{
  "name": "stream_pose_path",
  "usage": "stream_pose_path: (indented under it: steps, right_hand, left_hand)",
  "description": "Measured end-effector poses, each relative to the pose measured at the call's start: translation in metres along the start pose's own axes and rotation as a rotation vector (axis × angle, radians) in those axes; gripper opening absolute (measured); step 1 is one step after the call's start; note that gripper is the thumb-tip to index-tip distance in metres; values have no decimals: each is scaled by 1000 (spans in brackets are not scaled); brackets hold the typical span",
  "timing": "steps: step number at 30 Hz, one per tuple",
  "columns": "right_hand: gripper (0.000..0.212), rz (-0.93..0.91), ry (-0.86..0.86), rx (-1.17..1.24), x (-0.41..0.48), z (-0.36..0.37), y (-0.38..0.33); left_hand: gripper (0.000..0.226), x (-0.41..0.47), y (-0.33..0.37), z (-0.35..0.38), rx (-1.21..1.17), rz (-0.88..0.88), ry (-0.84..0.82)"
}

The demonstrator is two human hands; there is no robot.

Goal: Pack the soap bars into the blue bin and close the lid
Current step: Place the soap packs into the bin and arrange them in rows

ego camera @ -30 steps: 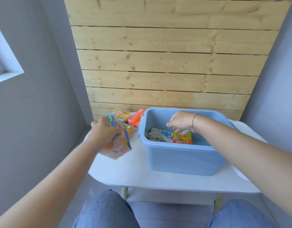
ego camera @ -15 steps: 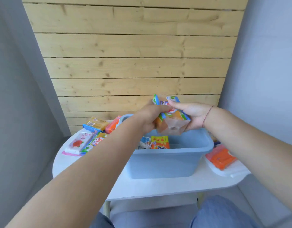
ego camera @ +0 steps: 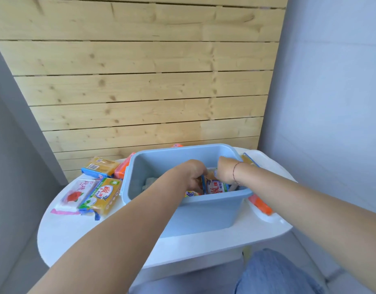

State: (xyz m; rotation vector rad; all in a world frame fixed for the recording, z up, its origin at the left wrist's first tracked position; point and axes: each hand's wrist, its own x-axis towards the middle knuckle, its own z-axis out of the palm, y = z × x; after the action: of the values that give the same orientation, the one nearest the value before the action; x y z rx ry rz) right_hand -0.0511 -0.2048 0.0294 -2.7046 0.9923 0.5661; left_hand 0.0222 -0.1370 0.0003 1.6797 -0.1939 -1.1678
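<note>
The blue bin (ego camera: pixel 204 215) stands open on the white table (ego camera: pixel 81 234). Both hands are inside it, holding a wrapped soap pack (ego camera: pixel 214 186) between them: my left hand (ego camera: pixel 193 172) grips its left end, my right hand (ego camera: pixel 225 169) its top right. Other soap bars lie at the bin's bottom, partly hidden. Left of the bin lie a yellow soap pack (ego camera: pixel 103 196), a white and pink rose soap (ego camera: pixel 76 195), a yellow and blue bar (ego camera: pixel 100 167) and an orange bar (ego camera: pixel 122 170). An orange bar (ego camera: pixel 261 203) rests on the white lid (ego camera: pixel 269 217) to the right.
A wooden slat wall (ego camera: pixel 140 81) rises right behind the table. Grey walls close in on both sides. My knees in jeans (ego camera: pixel 274 272) are under the table's front edge. Another soap pack (ego camera: pixel 249 161) peeks out behind the bin's right rim.
Both hands have lowered the soap pack from above the bin's rim down into the bin. The view has shifted slightly.
</note>
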Motion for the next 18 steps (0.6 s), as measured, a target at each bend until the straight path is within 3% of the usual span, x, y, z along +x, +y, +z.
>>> stream_pose_path:
  steps: [5, 8, 13, 18]
  right_hand:
    - [34, -36, 25, -46, 3, 17, -6]
    - [37, 2, 50, -63, 7, 20, -7]
    - [40, -155, 11, -200, 11, 20, 2]
    - [41, -199, -28, -75, 16, 22, 7]
  left_hand:
    - [27, 3, -5, 2, 138, 70, 5]
    - [21, 7, -7, 0, 407, 164, 34]
    - [27, 5, -10, -3, 728, 259, -49]
    - [41, -1, -9, -7, 1079, 309, -128]
